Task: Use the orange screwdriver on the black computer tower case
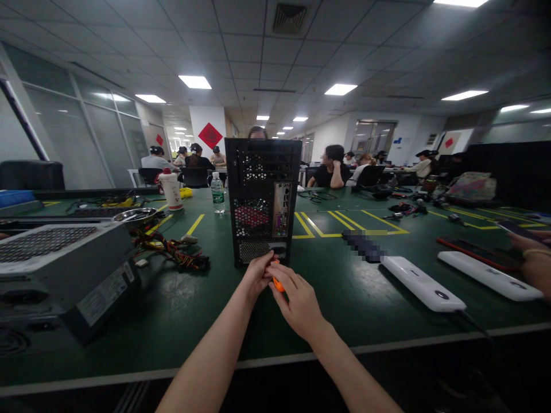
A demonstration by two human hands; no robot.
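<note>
A black computer tower case (262, 198) stands upright with its back panel facing me. Metal bracket and ports (282, 209) show on its right side, and a power supply (253, 250) sits at its bottom. My right hand (299, 298) is closed around a small orange screwdriver (279, 284); the shaft is hidden by my fingers. Next to it, my left hand (257, 276) is closed, fingertips together by the orange tool at the lower right of the panel. What it pinches, if anything, is hidden.
Grey power supplies (64, 269) are stacked at the left, with bundled cables (172, 249) beside them. A water bottle (218, 195) and a white cup (171, 190) stand behind. White power banks (424, 284) lie at the right, near another person's hand (536, 261).
</note>
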